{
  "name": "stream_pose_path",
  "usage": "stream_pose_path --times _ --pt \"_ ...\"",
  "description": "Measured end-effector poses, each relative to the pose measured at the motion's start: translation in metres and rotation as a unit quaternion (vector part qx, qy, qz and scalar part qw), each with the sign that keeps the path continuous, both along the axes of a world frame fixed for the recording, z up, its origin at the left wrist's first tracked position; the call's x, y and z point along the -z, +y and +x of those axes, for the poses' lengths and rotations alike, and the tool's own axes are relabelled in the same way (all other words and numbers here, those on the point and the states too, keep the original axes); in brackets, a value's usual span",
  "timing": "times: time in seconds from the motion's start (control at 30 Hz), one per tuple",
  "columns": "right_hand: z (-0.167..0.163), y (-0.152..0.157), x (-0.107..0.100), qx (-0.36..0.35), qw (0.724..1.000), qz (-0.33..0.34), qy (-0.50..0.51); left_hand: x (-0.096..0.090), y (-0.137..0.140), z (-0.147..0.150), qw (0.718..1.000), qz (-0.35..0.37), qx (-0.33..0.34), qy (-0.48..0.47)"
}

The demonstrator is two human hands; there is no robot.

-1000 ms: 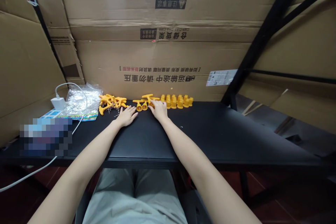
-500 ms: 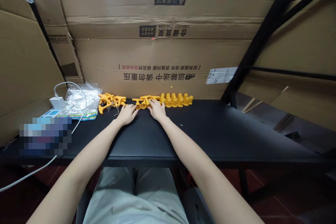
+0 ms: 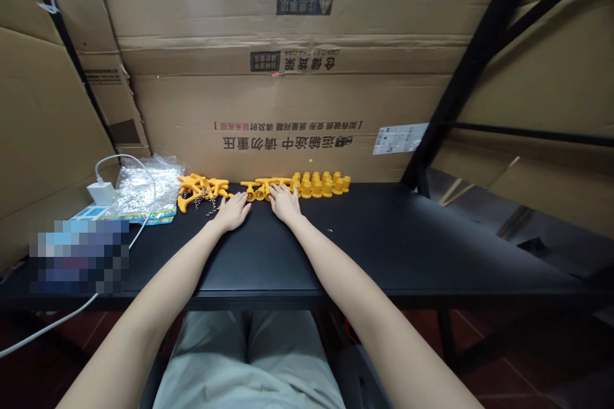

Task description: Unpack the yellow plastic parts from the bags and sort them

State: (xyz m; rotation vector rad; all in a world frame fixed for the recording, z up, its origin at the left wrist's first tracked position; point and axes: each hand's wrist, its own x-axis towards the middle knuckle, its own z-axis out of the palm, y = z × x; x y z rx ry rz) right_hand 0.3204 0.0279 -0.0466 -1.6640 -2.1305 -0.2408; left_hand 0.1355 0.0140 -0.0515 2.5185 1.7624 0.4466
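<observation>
My left hand [image 3: 233, 211] lies low on the black tabletop, fingers stretched forward, tips against the left end of a row of yellow corkscrews [image 3: 259, 194]. These have T-shaped handles and round, open-ended sleeves facing me. My right hand [image 3: 284, 202] rests at the row's right end, fingers reaching over its pieces and partly hiding them. Just right of it stand several yellow sleeves [image 3: 316, 189] in two rows. To the left of my left hand is a pile of orange-yellow T-handles [image 3: 199, 186] with metal spirals [image 3: 207, 202].
A crumpled clear plastic bag [image 3: 148, 185] lies at the left, beside a white charger [image 3: 102, 192] whose cable runs over the table's front edge. A blurred-out blue object [image 3: 79, 255] is nearer me. Cardboard [image 3: 288, 99] walls the back; a black post [image 3: 451, 102] stands at the right.
The view has shifted slightly. Both hands stay at the two ends of the corkscrew row, with hardly any movement; the yellow pieces look unchanged.
</observation>
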Motion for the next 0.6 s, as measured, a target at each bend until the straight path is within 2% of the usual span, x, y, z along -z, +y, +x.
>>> stream_pose_path --times 0.4,0.6 --pt "0.002 -0.01 -0.008 0.046 0.999 0.008 0.009 0.001 0.005 0.001 1.0 -0.002 -0.003 -0.004" --pt "0.002 -0.01 -0.01 0.016 0.999 -0.003 0.032 -0.002 0.001 0.0 1.0 0.01 -0.003 -0.023"
